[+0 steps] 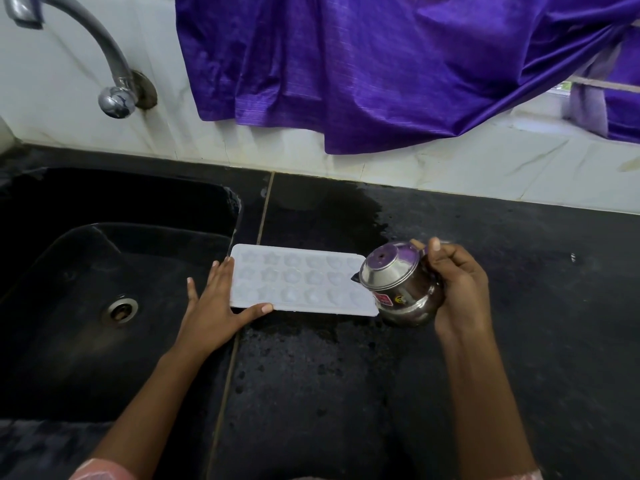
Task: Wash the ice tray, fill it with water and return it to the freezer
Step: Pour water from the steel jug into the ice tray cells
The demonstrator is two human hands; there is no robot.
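Observation:
A white ice tray (298,280) with star- and heart-shaped cups lies flat on the black counter (311,393), just right of the sink. My left hand (214,306) rests open against the tray's left end, thumb along its near edge and fingers by its far corner. My right hand (457,289) grips a small steel pot (398,282), tilted on its side with its mouth facing left over the tray's right end. Whether water is leaving the pot is not visible.
A black sink (104,289) with a steel drain (121,310) lies at the left. A curved steel tap (104,53) juts from the white tiled wall. A purple cloth (381,64) hangs over the wall behind the counter. Wet patches darken the counter around the tray.

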